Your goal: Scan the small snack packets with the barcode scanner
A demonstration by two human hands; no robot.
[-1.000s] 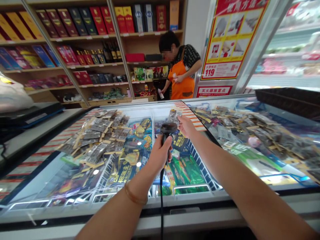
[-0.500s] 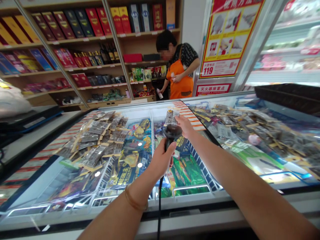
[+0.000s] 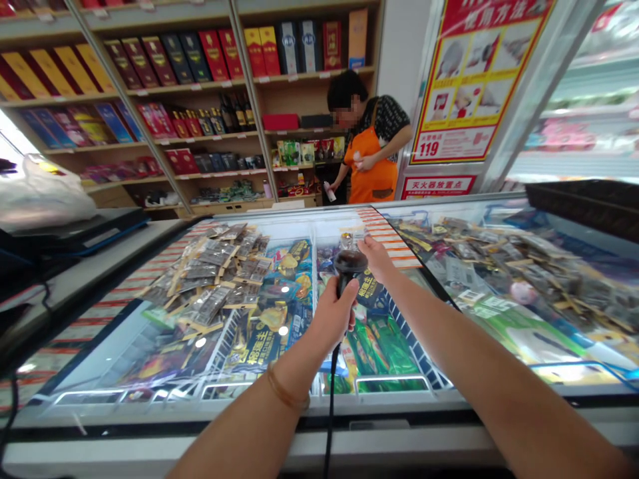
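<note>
My left hand (image 3: 332, 316) is wrapped round a black corded barcode scanner (image 3: 351, 261), its head pointing away from me. Just beyond the scanner, my right hand (image 3: 377, 257) pinches a small clear packet (image 3: 346, 237) by its right side; the scanner head hides part of it. Both hands are above the glass top of a chest freezer (image 3: 299, 221). To their left, a heap of similar packets (image 3: 212, 263) with dark contents and tan edges lies on the glass. Below the glass are blue food bags (image 3: 264, 339) and green packs (image 3: 384, 346).
More packets (image 3: 544, 266) lie in a heap on the right. A dark tray (image 3: 584, 206) stands at the back right. Beyond the freezer, a person in an orange apron (image 3: 373, 166) bends beside shelves of boxes (image 3: 160, 60). A white plastic bag (image 3: 42, 199) sits at left.
The view has swung slightly left, so the scene sits further right. The packet in my right hand has tilted and shows less of its face. My left hand still grips the scanner.
</note>
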